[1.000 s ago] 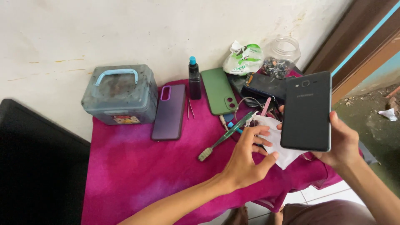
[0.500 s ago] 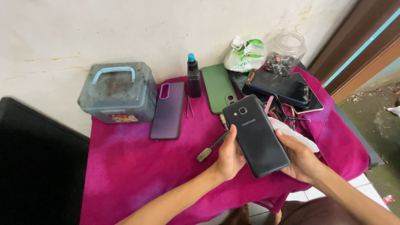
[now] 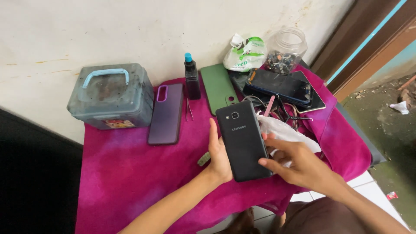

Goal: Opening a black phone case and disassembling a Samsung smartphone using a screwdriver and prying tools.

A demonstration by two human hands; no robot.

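The left hand (image 3: 220, 157) cups a black phone (image 3: 243, 139) from its left edge, back side up with the camera lens at the far end; the grip is clamped on the phone, thumb lying along its rim. The right hand (image 3: 299, 164) meets the phone's right edge, its fingers curled against the lower corner, so its grip is closed on the phone too. The phone hangs just above the magenta cloth (image 3: 130, 173) that covers the surface, near its front middle. Under the right hand lies a crumpled white tissue (image 3: 284, 130), and a small greenish brush end (image 3: 203, 159) peeks out just beside the left wrist. Farther back, a purple phone case (image 3: 166, 113) lies flat, with tweezers (image 3: 189, 109) just beside it and a green case (image 3: 217, 86) to the right. A dark bottle (image 3: 191, 78) with a blue cap stands between them. Right of that, dark phones (image 3: 279, 86) are stacked. At the wall sit a grey box (image 3: 110, 95) with a blue handle, a white bag (image 3: 245, 54) and a clear jar (image 3: 286, 50).
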